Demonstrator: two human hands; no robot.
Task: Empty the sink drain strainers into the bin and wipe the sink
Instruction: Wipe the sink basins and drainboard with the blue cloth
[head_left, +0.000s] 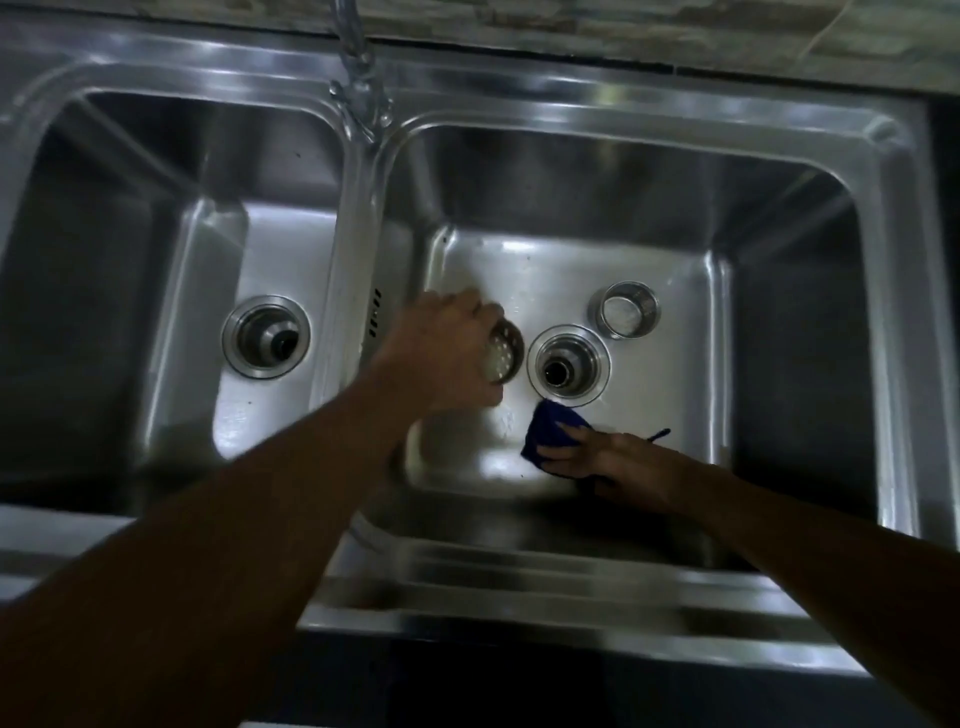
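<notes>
My left hand grips a perforated steel drain strainer just above the floor of the right basin, left of that basin's open drain hole. A second steel strainer stands upright on the basin floor, behind and right of the drain. My right hand presses a dark blue cloth flat on the basin floor just in front of the drain, fingers stretched over it.
The left basin has its own open drain hole. A chrome faucet rises behind the divider between the basins. A steel rim runs along the front, and a tiled counter edge along the back.
</notes>
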